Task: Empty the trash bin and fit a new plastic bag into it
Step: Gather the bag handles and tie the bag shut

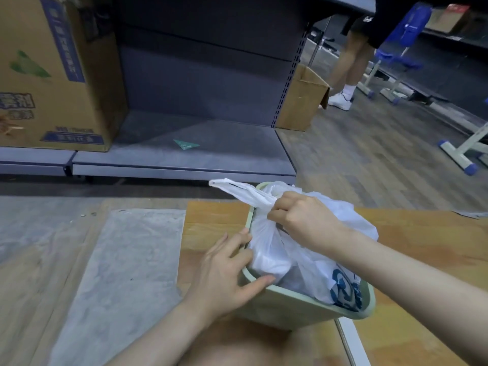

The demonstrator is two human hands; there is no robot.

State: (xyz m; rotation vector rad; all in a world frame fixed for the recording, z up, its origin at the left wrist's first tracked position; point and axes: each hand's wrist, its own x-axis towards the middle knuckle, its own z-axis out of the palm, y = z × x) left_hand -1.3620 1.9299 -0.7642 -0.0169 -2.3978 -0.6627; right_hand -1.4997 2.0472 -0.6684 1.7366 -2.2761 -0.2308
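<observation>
Trash bin (pixel 287 310), pale green plastic, sits on the wooden surface (pixel 211 220) directly under both hands, and the full white plastic bag (pixel 311 270) with blue print is still seated inside it. The right hand (pixel 298 217) is closed tight around the gathered neck of that bag, one twisted handle (pixel 237 190) sticking out past its knuckles on the far side. The left hand (pixel 227 276) is spread wide, palm against the near-left rim of the bin, fingertips touching the bag's side and thumb hooked over the edge; it grips nothing and appears to brace the bin.

Judging by this, the work is at an early stage. The bag's mouth looks bunched, perhaps partly tied, though whether a knot is finished cannot be told. The bag has not been lifted clear, so emptying is not done. Left of the left hand, a flat, translucent sheet (pixel 124 262) lies on the surface; it may be the replacement bag, but that is uncertain. Still ahead: pulling the full bag out, setting it aside, opening a fresh one and fitting it over the rim.
</observation>
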